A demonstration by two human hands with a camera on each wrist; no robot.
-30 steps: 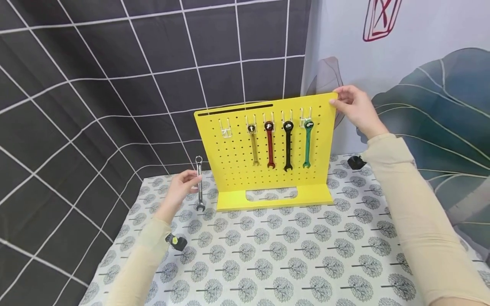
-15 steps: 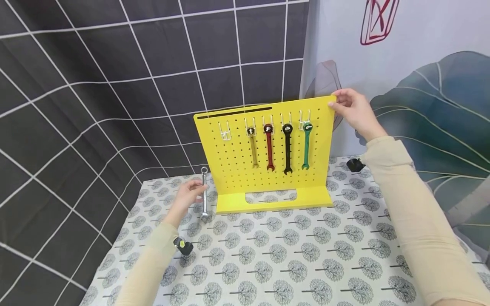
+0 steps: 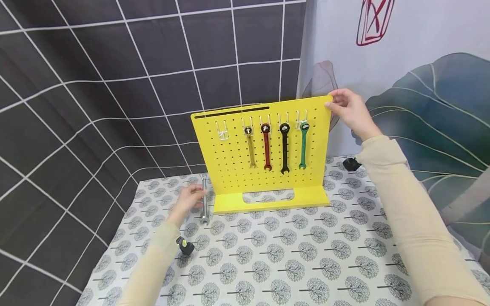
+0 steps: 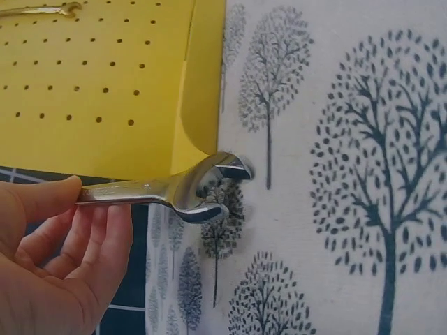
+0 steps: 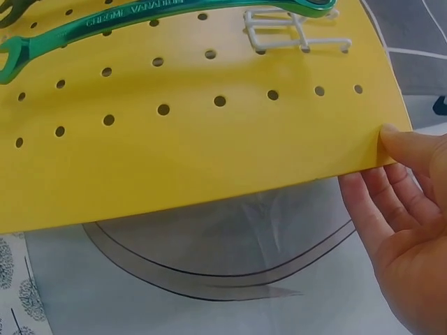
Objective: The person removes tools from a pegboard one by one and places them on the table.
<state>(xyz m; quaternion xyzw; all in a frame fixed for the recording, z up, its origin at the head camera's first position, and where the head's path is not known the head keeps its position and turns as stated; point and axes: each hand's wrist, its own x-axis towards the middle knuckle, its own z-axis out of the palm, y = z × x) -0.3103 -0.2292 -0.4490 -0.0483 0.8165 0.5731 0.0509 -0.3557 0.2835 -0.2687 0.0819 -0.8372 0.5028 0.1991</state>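
Observation:
A yellow pegboard [image 3: 229, 168] stands upright on the table. Pinched between thumb and fingers of my left hand [image 3: 189, 198] is a silver combination wrench [image 3: 204, 206], held roughly upright just left of the board. In the left wrist view the wrench's open end [image 4: 209, 190] points at the tablecloth; I cannot tell whether it touches. My right hand [image 3: 353, 111] grips the board's upper right corner, thumb on the front and fingers behind. On the board's white hooks hang a gold wrench [image 3: 251, 151], a red wrench [image 3: 266, 148], a black wrench [image 3: 284, 148] and a green wrench [image 3: 303, 146].
A white hook [image 3: 222, 133] at the board's upper left bears no wrench. The tree-patterned tablecloth [image 3: 268, 259] spreads in front. Dark grid cloth [image 3: 153, 102] hangs behind and at the left; a pale printed curtain [image 3: 383, 72] hangs at the right.
My left hand has lowered the silver wrench and shifted it slightly to the right, down beside the board. My right hand keeps its grip on the corner.

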